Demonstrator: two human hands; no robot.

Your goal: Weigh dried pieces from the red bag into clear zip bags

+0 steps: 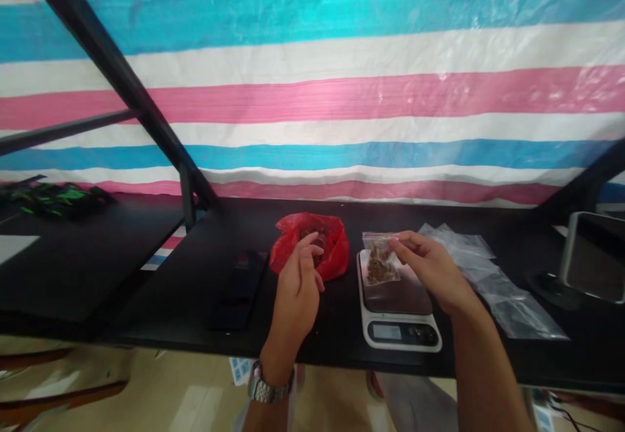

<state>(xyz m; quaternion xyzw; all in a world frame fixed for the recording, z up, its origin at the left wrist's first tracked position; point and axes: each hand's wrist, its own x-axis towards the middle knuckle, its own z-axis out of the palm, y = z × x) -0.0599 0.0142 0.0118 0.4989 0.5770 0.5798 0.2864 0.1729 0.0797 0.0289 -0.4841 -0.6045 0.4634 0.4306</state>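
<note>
My right hand (424, 259) pinches the upper right of a small clear zip bag (382, 269) with brown, crumbly dried pieces inside. That bag is over the plate of a white kitchen scale (401, 341), whose small display is too blurred to read. Over the mouth of a crumpled red plastic bag (336, 250), my left hand (300, 276) has its fingers curled around something small and pale that I cannot make out. Brown bits show inside the red bag. A metal watch is on my left wrist.
Several flat clear zip bags (502, 289) lie overlapping right of the scale. A screen on a stand (596, 256) stands at the far right. A dark flat object (239, 292) lies left of the red bag. Black frame bars (141, 107) slope before a striped sheet (342, 103).
</note>
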